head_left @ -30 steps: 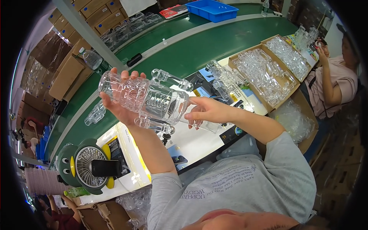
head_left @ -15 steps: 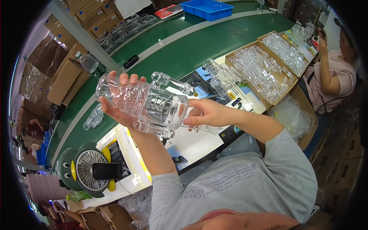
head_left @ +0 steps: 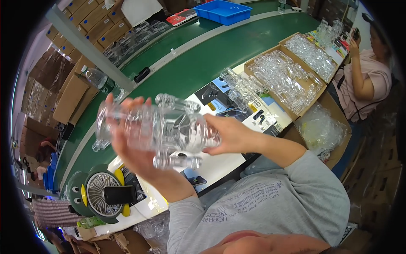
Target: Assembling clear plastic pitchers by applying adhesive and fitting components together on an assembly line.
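A clear plastic figure [head_left: 179,127], with a ribbed round body and tube-like limbs along both sides, is held sideways above the table. My left hand [head_left: 139,154] grips its flared left end from below, fingers curled around the far side and a little blurred. At the right end my right hand [head_left: 230,133] closes on the figure, thumb and fingers by a small clear knob whose exact shape is hard to make out. Beyond my right hand, several loose clear limb parts [head_left: 241,91] lie on the table covered with printed box sheets [head_left: 213,95].
Two cardboard trays of clear parts [head_left: 292,112] stand at right, beside a carton with a plastic bag [head_left: 319,127]. A penguin-shaped fan [head_left: 95,192] with a phone [head_left: 120,194] stands at left. A green conveyor [head_left: 190,55], bottle [head_left: 101,80] and blue bin [head_left: 224,12] lie beyond. Another person [head_left: 366,80] is far right.
Both hands have shifted the figure slightly left and nearer, and it has turned about its length. My right hand has moved closer in against its end.
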Demonstrator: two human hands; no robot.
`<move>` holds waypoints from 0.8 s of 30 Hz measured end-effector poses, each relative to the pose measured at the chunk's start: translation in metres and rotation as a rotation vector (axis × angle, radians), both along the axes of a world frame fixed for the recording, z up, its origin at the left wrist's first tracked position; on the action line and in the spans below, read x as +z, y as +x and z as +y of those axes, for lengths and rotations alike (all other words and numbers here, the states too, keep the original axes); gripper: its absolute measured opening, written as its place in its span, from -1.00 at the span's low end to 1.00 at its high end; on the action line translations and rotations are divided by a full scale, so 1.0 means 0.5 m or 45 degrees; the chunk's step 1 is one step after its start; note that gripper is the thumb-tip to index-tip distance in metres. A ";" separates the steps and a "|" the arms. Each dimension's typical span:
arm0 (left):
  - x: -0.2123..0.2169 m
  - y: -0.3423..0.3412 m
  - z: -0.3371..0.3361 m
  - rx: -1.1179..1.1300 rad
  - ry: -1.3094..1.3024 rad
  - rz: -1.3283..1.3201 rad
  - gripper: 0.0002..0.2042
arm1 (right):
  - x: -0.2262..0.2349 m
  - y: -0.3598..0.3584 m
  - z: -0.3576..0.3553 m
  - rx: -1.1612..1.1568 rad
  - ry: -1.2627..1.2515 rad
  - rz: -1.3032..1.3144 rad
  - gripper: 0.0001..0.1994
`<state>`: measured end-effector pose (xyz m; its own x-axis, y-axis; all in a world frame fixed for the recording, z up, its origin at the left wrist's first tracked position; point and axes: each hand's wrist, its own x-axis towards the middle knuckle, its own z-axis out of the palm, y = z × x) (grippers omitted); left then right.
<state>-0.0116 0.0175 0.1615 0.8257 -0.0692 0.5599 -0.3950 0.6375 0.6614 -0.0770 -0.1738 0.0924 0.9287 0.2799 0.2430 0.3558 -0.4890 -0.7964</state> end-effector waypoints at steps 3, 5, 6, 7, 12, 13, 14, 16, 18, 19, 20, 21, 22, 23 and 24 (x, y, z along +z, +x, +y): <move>-0.011 -0.042 0.055 -0.065 0.102 -0.260 -0.36 | -0.005 -0.034 0.016 0.091 0.043 -0.148 -0.46; 0.026 -0.079 0.091 -0.300 0.123 -0.486 -0.32 | -0.003 -0.062 0.039 0.228 0.150 -0.270 -0.49; 0.035 -0.088 0.119 -0.579 0.208 -0.654 -0.13 | 0.000 -0.077 0.045 0.257 0.171 -0.319 -0.50; 0.044 -0.092 0.138 -0.841 0.315 -0.754 -0.11 | -0.002 -0.091 0.045 0.264 0.170 -0.354 -0.51; 0.085 0.001 0.123 -1.194 0.563 -0.838 -0.30 | -0.038 -0.088 0.083 0.199 0.270 -0.396 -0.56; 0.089 0.001 0.115 -1.133 0.561 -0.828 -0.36 | -0.040 -0.094 0.087 0.154 0.280 -0.459 -0.56; 0.091 -0.004 0.106 -1.070 0.559 -0.816 -0.43 | -0.044 -0.101 0.088 0.120 0.274 -0.467 -0.56; 0.091 -0.011 0.093 -0.934 0.554 -0.782 -0.55 | -0.052 -0.109 0.083 0.160 0.304 -0.333 -0.53; 0.082 -0.030 0.090 -0.768 0.556 -0.727 -0.67 | -0.029 -0.112 0.061 0.202 0.269 -0.259 -0.51; 0.077 -0.041 0.090 -0.679 0.557 -0.698 -0.71 | -0.020 -0.111 0.050 0.287 0.229 -0.211 -0.50; 0.072 -0.056 0.090 -0.593 0.563 -0.669 -0.75 | -0.016 -0.108 0.043 0.369 0.192 -0.167 -0.49; 0.067 -0.073 0.090 -0.505 0.569 -0.640 -0.77 | -0.014 -0.103 0.037 0.363 0.197 -0.167 -0.49; 0.062 -0.090 0.090 -0.416 0.575 -0.611 -0.77 | -0.013 -0.097 0.033 0.371 0.176 -0.185 -0.50; 0.046 -0.106 0.137 -0.328 0.578 -0.588 -0.75 | -0.012 -0.094 0.029 0.376 0.151 -0.208 -0.51; 0.060 -0.171 0.083 -0.241 0.579 -0.564 -0.71 | -0.011 -0.097 0.027 0.368 0.151 -0.213 -0.51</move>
<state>-0.0969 0.0592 0.1913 0.4743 -0.5003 0.7244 -0.6001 0.4183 0.6818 -0.1256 -0.1603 0.0867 0.7599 0.4858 0.4319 0.5965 -0.2570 -0.7604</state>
